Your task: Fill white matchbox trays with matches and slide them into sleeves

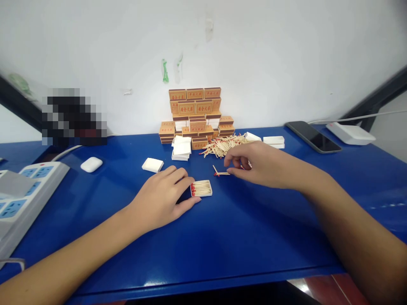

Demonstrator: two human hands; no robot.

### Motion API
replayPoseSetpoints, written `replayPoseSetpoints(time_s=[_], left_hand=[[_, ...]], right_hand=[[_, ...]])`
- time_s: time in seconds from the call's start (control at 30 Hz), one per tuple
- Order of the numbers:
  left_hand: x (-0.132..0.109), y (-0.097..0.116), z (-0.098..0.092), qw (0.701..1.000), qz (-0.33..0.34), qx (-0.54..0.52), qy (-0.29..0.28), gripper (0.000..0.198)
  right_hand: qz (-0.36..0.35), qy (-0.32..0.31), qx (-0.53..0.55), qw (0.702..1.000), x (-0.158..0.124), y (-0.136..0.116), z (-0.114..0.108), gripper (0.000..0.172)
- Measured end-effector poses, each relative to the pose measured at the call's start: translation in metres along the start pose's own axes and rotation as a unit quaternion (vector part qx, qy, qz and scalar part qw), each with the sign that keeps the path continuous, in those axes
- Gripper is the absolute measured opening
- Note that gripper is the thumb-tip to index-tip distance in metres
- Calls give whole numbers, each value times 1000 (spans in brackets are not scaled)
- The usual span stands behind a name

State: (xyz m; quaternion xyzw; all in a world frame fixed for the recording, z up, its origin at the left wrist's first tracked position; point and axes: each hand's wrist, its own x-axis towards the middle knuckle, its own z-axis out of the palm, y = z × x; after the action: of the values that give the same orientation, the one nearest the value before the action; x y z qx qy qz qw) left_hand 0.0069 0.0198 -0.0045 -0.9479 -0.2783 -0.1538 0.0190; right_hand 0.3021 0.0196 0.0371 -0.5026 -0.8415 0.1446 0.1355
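My left hand (163, 197) rests on the blue table (241, 237), its fingers curled around the left end of a small open match tray (202, 188) filled with red-tipped matches. My right hand (254, 163) hovers just right of the tray, fingers pinched over a few loose matches (219, 173) lying on the table. Behind it lies a heap of loose matches (222, 145). A stack of brown matchboxes (197, 114) stands against the wall.
White inner trays lie about: one (152, 164) left of centre, a pile (182, 148), more (274, 141) at right. A white earbud case (91, 164) and power strip (19, 199) sit at left; a phone (313, 136) and white box (349, 132) at right.
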Motion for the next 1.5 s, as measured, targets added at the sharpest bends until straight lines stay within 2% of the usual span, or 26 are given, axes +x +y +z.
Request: replayPoseSetpoints(time_s=[0.17,0.53,0.73,0.97,1.1,1.17,1.33,1.5], left_hand=[[0,1,-1,1000,-3,-4,-5,33],[1,2,-4,1000,-1,-1,-5,34],[1,1,-2,1000,-1,-1,-4,35],[3,1,0,1000,2,2,-7,35],[5,0,0,1000,0,5,-7,36],[5,0,0,1000,1,6,-6,36],[5,1,-1,1000,2,5,-6,36],[6,2,-3,1000,4,4,-5,36]], right_hand=[[37,-45,1,998,2,8,5,13],[48,-94,-27,994,3,-2,19,11],[63,-118,-36,990,3,-10,17,7],[9,-95,29,995,-6,-4,12,12],[-32,-84,55,994,-5,-15,18,8],[-31,-71,36,996,-2,-26,21,7],[1,-55,-96,994,5,-51,24,6],[-8,-45,-189,981,9,-58,34,12]])
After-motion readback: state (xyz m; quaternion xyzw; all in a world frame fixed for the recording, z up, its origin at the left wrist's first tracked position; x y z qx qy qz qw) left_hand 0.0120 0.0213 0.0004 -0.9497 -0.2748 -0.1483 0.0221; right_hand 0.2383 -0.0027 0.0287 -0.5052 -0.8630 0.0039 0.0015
